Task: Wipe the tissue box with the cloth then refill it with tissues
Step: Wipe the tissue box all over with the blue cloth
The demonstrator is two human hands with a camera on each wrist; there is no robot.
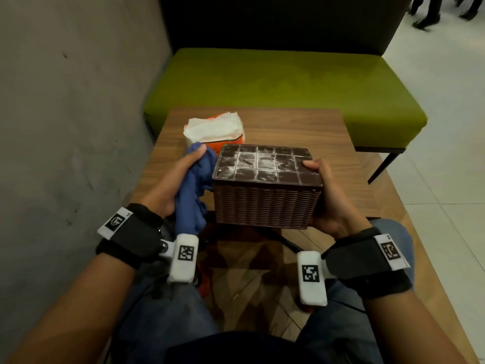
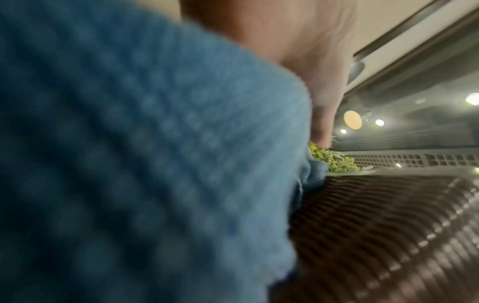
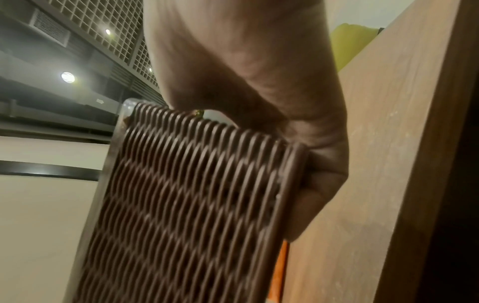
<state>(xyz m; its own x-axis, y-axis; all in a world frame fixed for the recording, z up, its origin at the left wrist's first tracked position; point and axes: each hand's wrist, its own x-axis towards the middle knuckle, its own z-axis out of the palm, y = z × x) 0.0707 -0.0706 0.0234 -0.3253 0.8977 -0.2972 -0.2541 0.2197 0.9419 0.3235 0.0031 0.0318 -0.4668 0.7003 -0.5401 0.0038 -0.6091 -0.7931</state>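
In the right hand (image 1: 332,195), brown woven tissue box (image 1: 265,203), top dust-smeared.

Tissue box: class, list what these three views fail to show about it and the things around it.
- Box opening: faces away in the head view; contents unknown.
- Its left end: hidden by the cloth in the left hand.
- Tissue pack: partly behind cloth and box; print unreadable.
- Left wrist view: blurred cloth fills it.
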